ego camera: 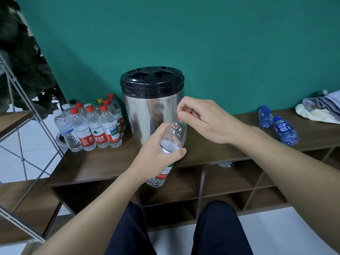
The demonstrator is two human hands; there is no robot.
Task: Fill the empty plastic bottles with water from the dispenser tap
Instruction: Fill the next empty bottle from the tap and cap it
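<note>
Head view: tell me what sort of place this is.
Likely an office or break corner, not a kitchen: a steel water dispenser on a low wooden cubby shelf against a teal wall, beside a cluster of bottled water.

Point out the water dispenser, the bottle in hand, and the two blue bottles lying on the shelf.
water dispenser (147,115): head view, on its steel wall.
held bottle (174,131): head view, on its clear shoulder below the cap.
left blue bottle (265,116): head view, mid-body.
right blue bottle (285,130): head view, on its label.
</note>
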